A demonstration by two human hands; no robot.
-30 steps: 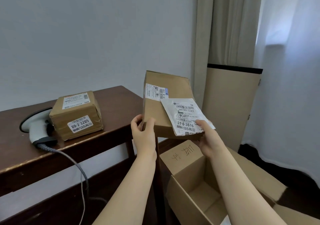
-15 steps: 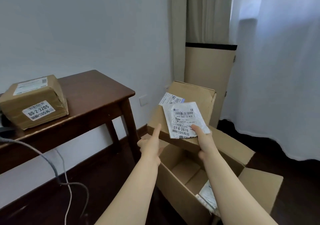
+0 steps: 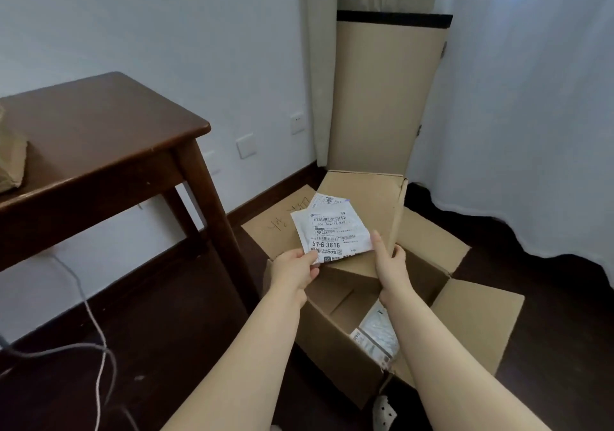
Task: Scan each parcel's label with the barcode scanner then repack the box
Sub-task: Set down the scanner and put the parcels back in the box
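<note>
I hold a brown cardboard parcel [image 3: 368, 208] tilted over the large open box [image 3: 465, 314] on the floor. A loose white label [image 3: 332, 234] reading 57-6-3616 hangs off its top face. My left hand [image 3: 295, 272] pinches the label's lower left corner at the parcel's near edge. My right hand [image 3: 392, 264] grips the parcel's near right corner. Inside the box lies a white padded mailer [image 3: 375, 334]. The corner of another brown parcel [image 3: 11, 161] shows on the table at the far left. The scanner itself is out of view.
A dark wooden table [image 3: 109, 138] stands to the left, its leg close to the box. Grey and white cables [image 3: 96, 341] trail over the dark floor. A tall cardboard sheet [image 3: 382, 98] leans in the corner by white curtains [image 3: 531, 115]. A white power strip [image 3: 385, 414] lies by the box.
The parcel has come down from table height to just above the open box, and my view has swung right. My left hand, off the parcel half a second ago, now pinches the label corner.
</note>
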